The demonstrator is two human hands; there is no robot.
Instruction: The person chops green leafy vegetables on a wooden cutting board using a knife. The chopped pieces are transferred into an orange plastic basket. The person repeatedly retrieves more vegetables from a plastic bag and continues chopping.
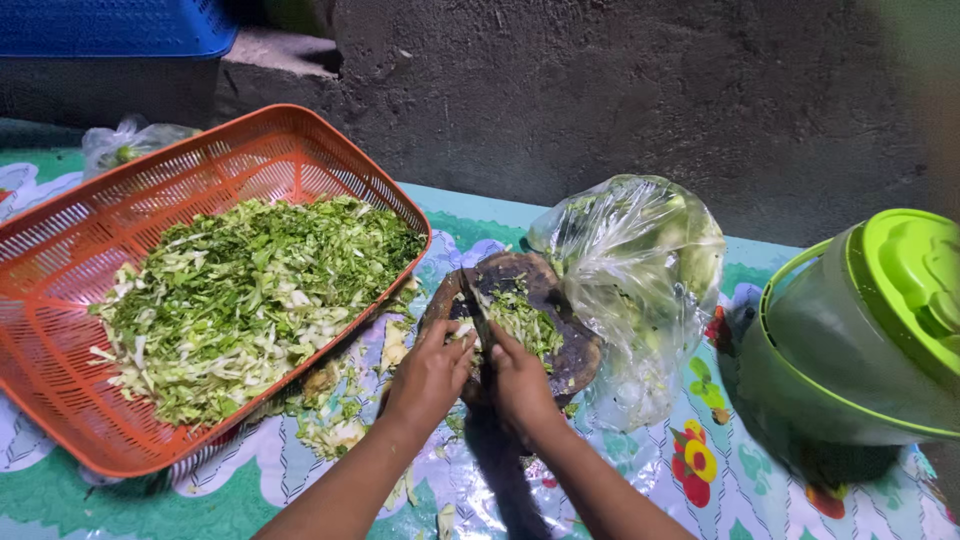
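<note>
A dark round chopping board (545,285) lies on the patterned cloth, with a small heap of chopped cabbage (523,322) on it. My right hand (520,383) grips a knife (478,310) whose blade points away from me across the board. My left hand (432,372) rests at the board's near left edge, fingertips against the shreds beside the blade. Left of the board, an orange plastic basket (60,340) holds a big pile of shredded cabbage (250,295).
A clear plastic bag (640,270) with green leaves sits right of the board. A green lidded container (860,330) stands at the far right. A blue basket (110,25) and another small bag (125,140) are at the back left. Cabbage scraps (335,420) litter the cloth.
</note>
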